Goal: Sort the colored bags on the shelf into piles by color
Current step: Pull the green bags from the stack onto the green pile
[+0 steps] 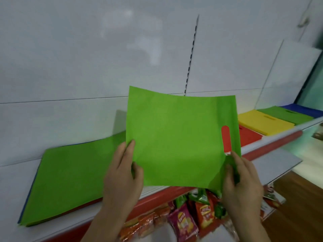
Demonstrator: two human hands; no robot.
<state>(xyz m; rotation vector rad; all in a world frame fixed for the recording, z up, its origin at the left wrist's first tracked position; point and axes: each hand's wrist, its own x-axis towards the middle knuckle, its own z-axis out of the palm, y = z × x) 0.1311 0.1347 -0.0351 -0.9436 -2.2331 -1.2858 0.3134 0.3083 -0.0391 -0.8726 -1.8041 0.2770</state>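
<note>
A flat green bag [176, 137] is held up above the shelf edge, its handle slot showing red behind it. My left hand [122, 173] pinches its lower left edge. My right hand [243, 179] grips its lower right corner. On the shelf to the left lies a stack of bags [70, 179] with a green one on top and a blue edge beneath. To the right lie sorted piles: a red pile [250, 135], a yellow pile [264, 124], a green pile [288, 116] and a blue pile [304, 109].
The white shelf [258, 144] has a red front strip and a white back wall with a slotted upright [191, 55]. Several snack packets [185, 222] sit on the shelf below. A wooden floor [300, 206] shows at the lower right.
</note>
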